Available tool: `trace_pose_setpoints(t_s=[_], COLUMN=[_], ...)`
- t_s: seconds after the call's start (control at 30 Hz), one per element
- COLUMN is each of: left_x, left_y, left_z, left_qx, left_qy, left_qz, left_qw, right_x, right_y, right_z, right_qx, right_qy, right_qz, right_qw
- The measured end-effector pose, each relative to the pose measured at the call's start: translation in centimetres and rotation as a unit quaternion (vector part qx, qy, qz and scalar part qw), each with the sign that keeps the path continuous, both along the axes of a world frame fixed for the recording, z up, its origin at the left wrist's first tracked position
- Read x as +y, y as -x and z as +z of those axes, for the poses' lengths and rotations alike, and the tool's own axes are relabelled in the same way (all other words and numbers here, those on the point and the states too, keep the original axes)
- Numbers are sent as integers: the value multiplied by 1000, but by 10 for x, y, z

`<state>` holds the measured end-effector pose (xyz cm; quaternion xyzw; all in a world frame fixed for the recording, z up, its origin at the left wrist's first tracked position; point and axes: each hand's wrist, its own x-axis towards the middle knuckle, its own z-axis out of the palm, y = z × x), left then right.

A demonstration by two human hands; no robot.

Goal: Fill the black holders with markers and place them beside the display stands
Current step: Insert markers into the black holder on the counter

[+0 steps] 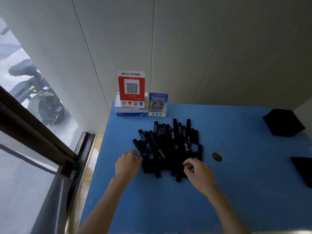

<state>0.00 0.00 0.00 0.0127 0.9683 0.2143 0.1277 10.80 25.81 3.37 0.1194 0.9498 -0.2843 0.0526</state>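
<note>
A heap of several black markers with white lettering lies in the middle of the blue table. My left hand is at the heap's near left edge, its curled fingers pinching a marker end. My right hand is at the near right edge, fingers curled on a marker. A ribbed black holder sits at the far right, and part of another black holder shows at the right edge. A red display stand and a smaller blue display stand with QR codes are at the back.
The red stand sits on a white and blue box against the panelled wall. A round hole is in the tabletop right of the heap. A window with a dark frame runs along the left; a scooter is parked outside.
</note>
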Motion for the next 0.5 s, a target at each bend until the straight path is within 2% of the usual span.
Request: trace_pose_setpoints(t_s=[0.13, 0.5], left_x=[15, 31], left_y=[23, 60], left_z=[2, -19], left_qx=[-33, -83], left_qy=[38, 83], left_qz=[84, 88], left_qw=[995, 989], right_x=[15, 51], right_y=[2, -16], right_z=[0, -10], right_qx=[-7, -1], right_qy=[2, 21], right_qz=[-20, -47], right_qw=[1000, 999])
